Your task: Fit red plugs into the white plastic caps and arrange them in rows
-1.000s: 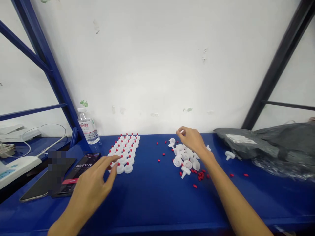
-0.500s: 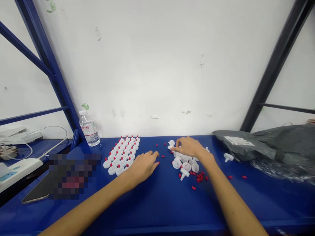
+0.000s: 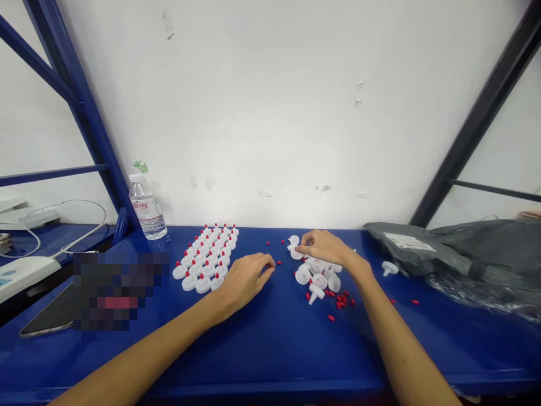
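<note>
My left hand (image 3: 249, 275) hovers low over the blue table, thumb and forefinger curled toward each other; anything between their tips is hidden. A loose red cap (image 3: 279, 263) lies just beyond those fingertips. At the heap of white plastic disc-shaped lids with spouts (image 3: 316, 266), my right hand (image 3: 323, 247) has its fingertips closed on the edge of a white lid (image 3: 296, 254). Red caps (image 3: 341, 300) are scattered in front of the heap. To the left of my left hand stand rows of white lids with red tips (image 3: 207, 255).
A water bottle (image 3: 147, 207) stands at the back left, near a dark blurred item (image 3: 114, 293) and a white power strip (image 3: 29, 272). Grey plastic bags (image 3: 473, 248) lie on the right, with a single white lid (image 3: 389, 268) beside them. The wall (image 3: 262, 113) closes the back.
The view has shifted slightly. My left thumb and forefinger have drawn closer together, and the red cap near the thumb is out of sight. A white lid now shows at my right fingertips.
</note>
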Action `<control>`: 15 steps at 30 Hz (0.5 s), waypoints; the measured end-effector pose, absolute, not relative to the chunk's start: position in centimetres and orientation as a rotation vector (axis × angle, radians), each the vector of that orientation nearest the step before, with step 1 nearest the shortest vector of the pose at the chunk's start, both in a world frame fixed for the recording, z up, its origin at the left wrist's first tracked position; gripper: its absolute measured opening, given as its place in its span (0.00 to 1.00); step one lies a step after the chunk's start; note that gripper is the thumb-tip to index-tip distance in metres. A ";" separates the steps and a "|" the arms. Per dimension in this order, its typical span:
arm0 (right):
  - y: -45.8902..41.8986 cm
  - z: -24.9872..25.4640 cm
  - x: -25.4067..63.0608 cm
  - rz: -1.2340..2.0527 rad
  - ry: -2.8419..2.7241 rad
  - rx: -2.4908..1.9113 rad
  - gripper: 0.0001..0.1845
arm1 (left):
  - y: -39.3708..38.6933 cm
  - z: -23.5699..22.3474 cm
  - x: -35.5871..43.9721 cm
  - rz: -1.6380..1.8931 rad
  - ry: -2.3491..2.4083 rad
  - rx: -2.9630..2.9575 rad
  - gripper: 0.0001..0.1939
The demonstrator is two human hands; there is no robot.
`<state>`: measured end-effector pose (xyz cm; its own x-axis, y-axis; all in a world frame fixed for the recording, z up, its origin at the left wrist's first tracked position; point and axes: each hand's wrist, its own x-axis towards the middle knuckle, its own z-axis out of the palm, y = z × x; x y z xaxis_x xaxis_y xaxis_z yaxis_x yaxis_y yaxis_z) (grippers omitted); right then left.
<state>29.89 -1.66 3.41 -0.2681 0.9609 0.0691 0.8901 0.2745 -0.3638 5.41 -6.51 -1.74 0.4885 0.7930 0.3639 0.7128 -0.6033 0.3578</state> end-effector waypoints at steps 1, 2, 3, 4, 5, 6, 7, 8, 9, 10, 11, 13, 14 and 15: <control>-1.8 3.6 29.9 0.461 -2.247 -1.605 0.18 | -6.6 -1.6 5.4 0.824 1.296 2.518 0.10; -2.0 3.8 30.0 0.577 -2.212 -1.495 0.18 | -6.6 -1.4 5.4 0.891 1.280 2.455 0.10; -2.2 3.9 29.9 0.698 -2.168 -1.385 0.19 | -6.6 -1.3 5.5 0.953 1.263 2.381 0.11; -2.3 4.0 29.8 0.808 -2.127 -1.290 0.19 | -6.5 -1.2 5.5 1.008 1.244 2.294 0.13; -2.4 4.0 29.7 0.896 -2.100 -1.222 0.19 | -6.4 -1.2 5.5 1.049 1.225 2.194 0.14; -2.5 4.0 29.6 0.965 -2.081 -1.175 0.19 | -6.3 -1.2 5.5 1.071 1.200 2.084 0.16; -2.6 4.0 29.4 1.017 -2.074 -1.140 0.19 | -6.1 -1.2 5.5 1.077 1.172 1.969 0.17; -2.7 3.9 29.2 1.052 -2.073 -1.116 0.19 | -6.0 -1.2 5.5 1.078 1.145 1.853 0.18; -2.8 3.9 29.0 1.075 -2.072 -1.102 0.19 | -5.9 -1.2 5.5 1.082 1.120 1.742 0.19; -2.9 3.9 28.8 1.094 -2.076 -1.092 0.20 | -5.8 -1.3 5.4 1.090 1.096 1.639 0.20; -3.0 3.9 28.6 1.107 -2.082 -1.083 0.20 | -5.7 -1.3 5.4 1.100 1.069 1.546 0.20; -3.2 3.9 28.3 1.122 -2.107 -1.061 0.20 | -5.7 -1.3 5.3 1.122 1.021 1.395 0.19; -3.3 3.9 28.1 1.128 -2.124 -1.049 0.20 | -5.7 -1.3 5.3 1.124 1.002 1.335 0.18; -3.3 3.9 28.0 1.136 -2.140 -1.035 0.20 | -5.7 -1.3 5.2 1.118 0.989 1.285 0.18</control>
<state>27.96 -3.33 3.89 -0.5853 0.8072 0.0768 0.3887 0.3624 -0.8471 5.23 -5.69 -1.31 0.2027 0.9779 0.0514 -0.0682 -0.0383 0.9969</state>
